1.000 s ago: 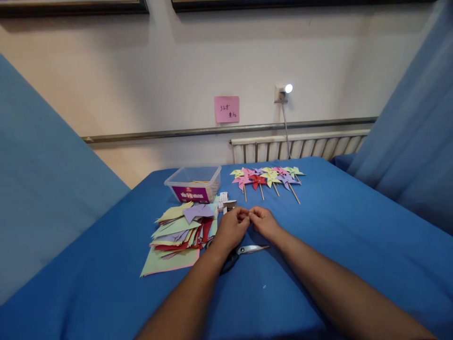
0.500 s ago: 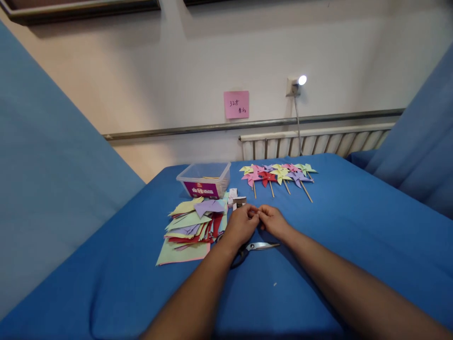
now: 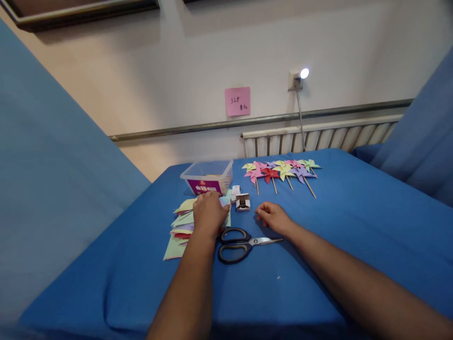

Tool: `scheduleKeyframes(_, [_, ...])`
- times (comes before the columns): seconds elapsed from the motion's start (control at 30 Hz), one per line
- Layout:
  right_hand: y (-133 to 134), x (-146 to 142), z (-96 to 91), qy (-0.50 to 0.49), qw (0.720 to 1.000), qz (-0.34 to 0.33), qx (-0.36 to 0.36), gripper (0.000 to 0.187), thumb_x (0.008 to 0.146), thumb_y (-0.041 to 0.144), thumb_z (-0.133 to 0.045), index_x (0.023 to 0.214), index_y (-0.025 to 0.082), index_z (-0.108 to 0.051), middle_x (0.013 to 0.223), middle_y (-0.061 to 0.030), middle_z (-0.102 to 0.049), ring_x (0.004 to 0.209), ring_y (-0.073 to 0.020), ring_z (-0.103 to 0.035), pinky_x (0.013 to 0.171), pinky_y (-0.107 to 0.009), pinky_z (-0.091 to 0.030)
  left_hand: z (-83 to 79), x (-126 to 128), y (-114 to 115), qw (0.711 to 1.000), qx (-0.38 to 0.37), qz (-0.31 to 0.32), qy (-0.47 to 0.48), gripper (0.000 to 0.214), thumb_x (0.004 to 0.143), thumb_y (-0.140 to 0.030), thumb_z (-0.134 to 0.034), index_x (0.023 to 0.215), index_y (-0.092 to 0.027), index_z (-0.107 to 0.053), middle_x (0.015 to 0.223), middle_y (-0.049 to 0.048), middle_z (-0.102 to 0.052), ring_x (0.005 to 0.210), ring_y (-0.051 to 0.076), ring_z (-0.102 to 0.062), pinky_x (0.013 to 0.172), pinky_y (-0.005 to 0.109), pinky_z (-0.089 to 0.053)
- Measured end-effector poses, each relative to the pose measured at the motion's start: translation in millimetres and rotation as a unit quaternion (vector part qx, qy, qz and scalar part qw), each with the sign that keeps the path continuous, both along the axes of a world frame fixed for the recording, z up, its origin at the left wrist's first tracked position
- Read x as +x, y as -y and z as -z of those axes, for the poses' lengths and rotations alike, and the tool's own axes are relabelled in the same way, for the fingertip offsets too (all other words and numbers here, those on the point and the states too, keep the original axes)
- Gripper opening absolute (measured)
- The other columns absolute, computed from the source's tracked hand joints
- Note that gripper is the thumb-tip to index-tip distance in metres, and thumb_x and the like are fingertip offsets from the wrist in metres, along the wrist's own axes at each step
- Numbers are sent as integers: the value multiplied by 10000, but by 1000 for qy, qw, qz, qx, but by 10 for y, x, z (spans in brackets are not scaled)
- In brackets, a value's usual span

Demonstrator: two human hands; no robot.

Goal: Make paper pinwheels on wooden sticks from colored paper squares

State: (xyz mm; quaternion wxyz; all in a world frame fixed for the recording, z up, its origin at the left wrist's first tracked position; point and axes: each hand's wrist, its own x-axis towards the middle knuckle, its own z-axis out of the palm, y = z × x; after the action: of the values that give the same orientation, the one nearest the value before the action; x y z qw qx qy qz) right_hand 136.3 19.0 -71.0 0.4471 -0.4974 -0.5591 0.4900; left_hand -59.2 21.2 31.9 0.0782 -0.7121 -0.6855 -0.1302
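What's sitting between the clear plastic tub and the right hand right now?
In the head view, a small open white box lies on the blue cloth between the tub and the right hand.

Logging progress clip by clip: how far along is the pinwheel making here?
Done: a row of finished pinwheels on sticks lies at the far side of the blue cloth. In hand: the left hand rests on the stack of cut coloured paper; the right hand lies beside the scissors, and whether it pinches anything is unclear. Left: many sheets in the stack are unfolded, with a small open box beside them.
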Motion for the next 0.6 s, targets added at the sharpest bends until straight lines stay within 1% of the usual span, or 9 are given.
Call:
scheduleKeyframes(0.07, [1,2,-12,1,1000,-1,-2,145,776,328,-554,718,195,-562,592,24,-622,438,-91,-478,435,-204,-344,-2,-52,-10,1000,-19,-9,-23,373,724,-375,-680,1041,-180,-690,1122,162,-675,1103,345,-551,908,407,-395])
scheduleKeyframes(0.13, [2,6,-16,2,1000,-1,-5,134,773,317,-556,713,198,-559,591,26,-619,437,-91,-476,436,-204,-344,1,-77,-20,999,-28,-16,-31,328,724,-334,-671,1015,-186,-702,1136,155,-677,1112,345,-546,902,409,-395])
scheduleKeyframes(0.23, [-1,13,-5,3,1000,-3,-7,124,768,306,-556,702,200,-553,595,30,-614,437,-91,-476,444,-208,-353,9,-94,-49,998,-38,-39,-40,240,780,-257,-574,948,-180,-727,1072,168,-700,1046,336,-583,847,405,-406])
scheduleKeyframes(0.33, [-11,18,10,3,1000,-4,-5,117,765,293,-554,697,198,-551,602,32,-610,442,-89,-479,459,-213,-366,15,-94,-77,996,-35,-68,-49,288,834,-228,-463,899,-161,-735,954,184,-720,966,326,-622,808,400,-408])
scheduleKeyframes(0.4, [-16,19,13,3,1000,-5,-3,112,766,287,-553,702,195,-556,609,32,-609,446,-88,-481,465,-214,-368,7,-83,-81,996,-25,-74,-42,309,849,-233,-435,902,-159,-730,936,177,-723,950,319,-630,813,400,-403])
scheduleKeyframes(0.6, [-25,3,6,8,1000,-7,0,93,771,260,-553,708,192,-557,617,32,-608,444,-81,-474,461,-208,-356,-48,-43,-52,997,1,-78,9,312,876,-282,-417,975,-170,-690,973,154,-721,937,308,-636,828,401,-402])
